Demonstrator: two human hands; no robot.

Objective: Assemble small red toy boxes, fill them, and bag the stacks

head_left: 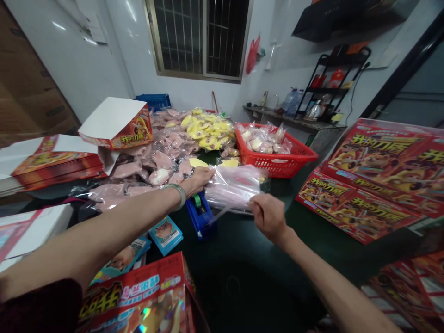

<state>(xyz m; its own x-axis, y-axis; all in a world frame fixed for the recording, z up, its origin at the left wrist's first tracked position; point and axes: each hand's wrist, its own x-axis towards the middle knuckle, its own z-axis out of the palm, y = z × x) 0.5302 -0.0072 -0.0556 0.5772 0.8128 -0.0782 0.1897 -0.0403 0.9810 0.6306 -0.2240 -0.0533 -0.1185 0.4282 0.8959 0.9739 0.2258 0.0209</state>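
Note:
Clear plastic bags [234,187], pinkish where they overlap, stretch between my hands above the dark green table. At their upper left edge, my left hand [198,181] is closed on the plastic; a pale bangle circles that wrist. The fingers of my right hand [268,216] are curled tight at the lower right corner of the same plastic. A thin strip trails from there toward the blue tape dispenser [201,217], which stands just below my left hand. Pink bagged pieces [163,159] and yellow ones [208,129] are heaped behind.
A red basket [277,162] of bagged pieces stands behind on the right. Printed red boxes [374,185] are stacked at right, and an open red box [138,296] sits in front. Folded cartons [58,162] are piled at left, near blue cat-picture packs [166,233].

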